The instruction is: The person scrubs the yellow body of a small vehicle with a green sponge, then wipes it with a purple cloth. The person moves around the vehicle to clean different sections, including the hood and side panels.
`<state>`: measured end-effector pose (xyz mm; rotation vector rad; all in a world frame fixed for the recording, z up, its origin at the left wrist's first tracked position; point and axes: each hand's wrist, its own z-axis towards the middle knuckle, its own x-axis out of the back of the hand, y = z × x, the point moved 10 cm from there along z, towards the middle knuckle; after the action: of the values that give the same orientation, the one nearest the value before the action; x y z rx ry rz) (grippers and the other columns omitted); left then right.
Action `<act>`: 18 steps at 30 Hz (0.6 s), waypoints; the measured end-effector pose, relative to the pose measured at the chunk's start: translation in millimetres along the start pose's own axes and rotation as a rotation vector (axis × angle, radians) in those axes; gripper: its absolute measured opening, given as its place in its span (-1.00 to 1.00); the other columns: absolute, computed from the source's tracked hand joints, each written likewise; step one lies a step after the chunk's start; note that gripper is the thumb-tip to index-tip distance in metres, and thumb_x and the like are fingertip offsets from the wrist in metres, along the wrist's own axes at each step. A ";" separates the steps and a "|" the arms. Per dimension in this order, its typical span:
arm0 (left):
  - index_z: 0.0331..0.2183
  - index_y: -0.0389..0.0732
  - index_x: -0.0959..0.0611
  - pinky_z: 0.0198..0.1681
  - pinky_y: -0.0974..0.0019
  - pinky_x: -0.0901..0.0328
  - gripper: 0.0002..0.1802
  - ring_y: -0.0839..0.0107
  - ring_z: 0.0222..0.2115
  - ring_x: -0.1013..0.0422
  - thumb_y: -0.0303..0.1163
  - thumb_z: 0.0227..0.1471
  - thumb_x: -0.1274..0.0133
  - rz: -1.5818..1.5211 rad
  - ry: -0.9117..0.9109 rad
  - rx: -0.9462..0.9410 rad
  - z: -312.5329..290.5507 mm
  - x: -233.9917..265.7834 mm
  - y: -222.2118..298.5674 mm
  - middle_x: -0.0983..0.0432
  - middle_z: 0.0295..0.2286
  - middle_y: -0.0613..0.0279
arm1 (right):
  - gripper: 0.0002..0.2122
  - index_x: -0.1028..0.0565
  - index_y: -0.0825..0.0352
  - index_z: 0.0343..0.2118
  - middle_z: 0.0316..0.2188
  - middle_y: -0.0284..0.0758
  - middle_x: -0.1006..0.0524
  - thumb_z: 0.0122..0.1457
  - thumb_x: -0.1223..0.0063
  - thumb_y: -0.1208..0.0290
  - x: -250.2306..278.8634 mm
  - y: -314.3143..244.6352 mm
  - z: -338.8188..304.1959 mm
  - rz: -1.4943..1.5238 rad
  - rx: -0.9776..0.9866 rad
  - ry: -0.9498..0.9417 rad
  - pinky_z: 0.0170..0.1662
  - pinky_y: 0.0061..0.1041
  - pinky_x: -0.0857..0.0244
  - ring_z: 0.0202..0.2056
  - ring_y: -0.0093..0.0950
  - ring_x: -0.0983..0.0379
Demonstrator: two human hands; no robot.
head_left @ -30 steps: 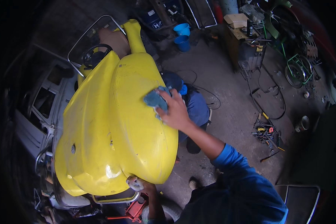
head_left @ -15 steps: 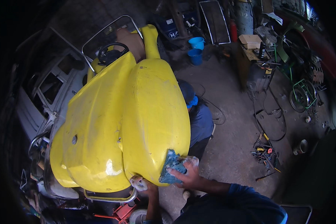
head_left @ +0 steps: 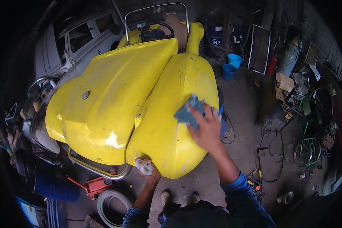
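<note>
A glossy yellow car body fills the middle, with a hood panel (head_left: 114,98) and a rounded fender (head_left: 171,114) to its right. My right hand (head_left: 207,127) lies flat on the fender's right side, pressing a blue-grey cloth (head_left: 189,112) against the paint. My left hand (head_left: 146,169) grips the fender's lower front edge from beneath, with a pale rag or wrap around the fingers. Both my forearms are in blue sleeves.
A chrome bumper tube (head_left: 98,171) runs under the hood. A red jack (head_left: 95,185) and a tyre (head_left: 110,203) lie on the floor at the lower left. Two blue buckets (head_left: 231,64) stand behind. Cables and tools (head_left: 269,152) litter the concrete at right. A white car (head_left: 68,45) is behind left.
My right hand has moved with the cloth from the fender's lower front edge back up to its right side. My left hand has stayed at the lower edge.
</note>
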<state>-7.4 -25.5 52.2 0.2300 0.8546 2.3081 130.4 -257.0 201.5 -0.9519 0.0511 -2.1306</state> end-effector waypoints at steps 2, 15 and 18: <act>-0.48 -0.21 -0.44 -0.26 0.17 -0.17 -0.72 0.15 -0.37 -0.26 -0.67 -0.40 0.15 0.042 -0.013 -0.072 2.6 -1.1 8.4 -0.32 -0.42 0.10 | -0.36 -0.34 -0.09 0.07 -0.08 -0.18 -0.27 -0.21 -0.23 0.30 -1.8 -68.5 -55.5 -0.083 0.178 -0.174 -0.17 0.04 -0.12 -0.07 -0.07 -0.19; -0.47 -0.22 -0.51 -0.19 0.17 -0.20 -0.66 0.06 -0.34 -0.31 -0.64 -0.50 0.10 0.137 0.008 -0.004 1.0 9.7 3.4 -0.39 -0.42 0.06 | -0.63 -0.48 0.03 -0.11 -0.06 -0.24 -0.39 -0.07 -0.09 0.26 -109.0 37.2 187.7 -0.146 0.042 -0.413 0.01 -0.07 -0.17 -0.01 -0.10 -0.28; -0.51 -0.21 -0.50 -0.26 0.17 -0.19 -0.72 0.11 -0.39 -0.31 -0.64 -0.46 0.12 0.077 0.062 0.021 1.9 13.0 -0.4 -0.37 -0.50 0.07 | -0.61 -0.49 0.01 -0.13 -0.08 -0.24 -0.40 -0.13 -0.14 0.31 -75.1 -72.1 90.3 -0.273 0.373 -0.389 -0.03 -0.10 -0.18 -0.04 -0.12 -0.30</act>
<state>-16.4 -15.9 52.6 0.2046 0.9166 2.3900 173.0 -133.0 244.0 -1.1732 -0.6803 -2.0510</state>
